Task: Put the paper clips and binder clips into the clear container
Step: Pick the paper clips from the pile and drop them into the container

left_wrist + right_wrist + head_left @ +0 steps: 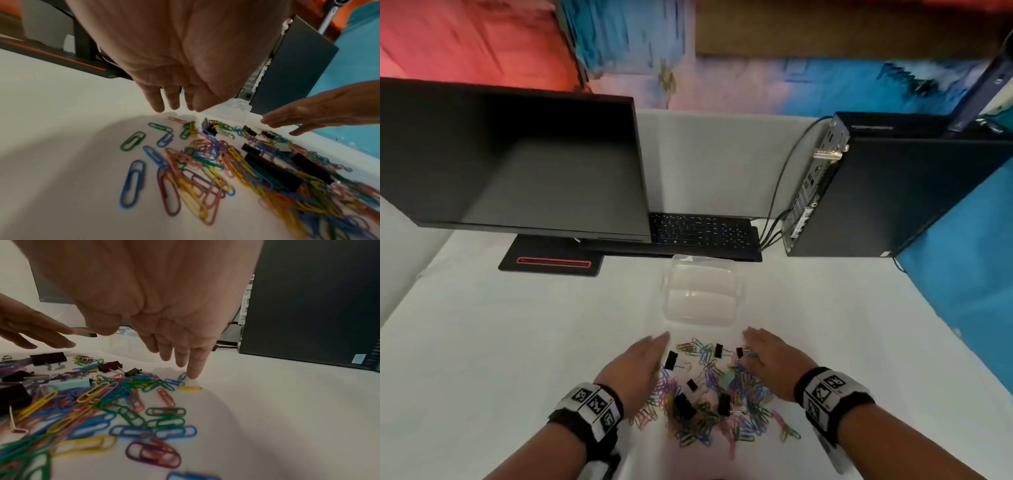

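A person's 2 bare hands are flanking a loose heap of colored paper clips (709,404) mixed with black binder clips (683,406) on a white tabletop (482,342). The left hand (635,370) is hovering at the heap's left edge, fingers straight and together, holding nothing. The right hand (774,363) is mirroring it on the right edge, fingers extended and empty; in the right wrist view 1 of its fingertips (193,374) is touching the tabletop beside a green clip. The clear container (702,291) is sitting open and apparently empty just beyond the heap, between the hands and a black keyboard (702,233).

The step in hand appears to be gathering the heap. To do it well, the palms probably need to be sweeping inward with fingertips sliding along the surface, so the flat clips are bunching rather than slipping underneath. Outliers near the front edge of the heap would want catching too. The binder clips, bulkier, are likely easier to be lifting separately.

The tabletop is looking smooth and pale. A dark monitor (517,164) on a stand is at the back left, and a black desktop computer tower (893,192) with cables is at the back right. The room beyond is blurred red and blue.
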Demonstrator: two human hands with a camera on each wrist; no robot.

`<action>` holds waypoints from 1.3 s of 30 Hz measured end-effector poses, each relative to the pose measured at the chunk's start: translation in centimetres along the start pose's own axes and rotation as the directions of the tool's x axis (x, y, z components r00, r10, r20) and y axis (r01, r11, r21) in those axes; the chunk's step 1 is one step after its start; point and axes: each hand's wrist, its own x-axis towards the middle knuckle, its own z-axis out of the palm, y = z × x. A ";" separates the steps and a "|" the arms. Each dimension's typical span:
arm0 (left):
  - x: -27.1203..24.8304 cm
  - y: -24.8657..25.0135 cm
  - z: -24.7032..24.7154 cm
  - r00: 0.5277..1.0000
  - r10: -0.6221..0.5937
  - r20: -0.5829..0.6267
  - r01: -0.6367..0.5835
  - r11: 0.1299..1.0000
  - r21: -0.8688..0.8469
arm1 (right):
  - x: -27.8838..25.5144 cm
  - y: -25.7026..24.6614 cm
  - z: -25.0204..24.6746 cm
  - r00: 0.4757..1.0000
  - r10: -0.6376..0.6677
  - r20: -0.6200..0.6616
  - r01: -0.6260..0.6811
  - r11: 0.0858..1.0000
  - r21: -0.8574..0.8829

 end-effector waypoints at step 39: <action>-2.2 1.8 6.1 0.974 -0.059 -0.218 0.050 0.998 -0.047 | -2.8 -2.4 7.7 0.961 0.110 -0.255 -0.112 0.994 0.008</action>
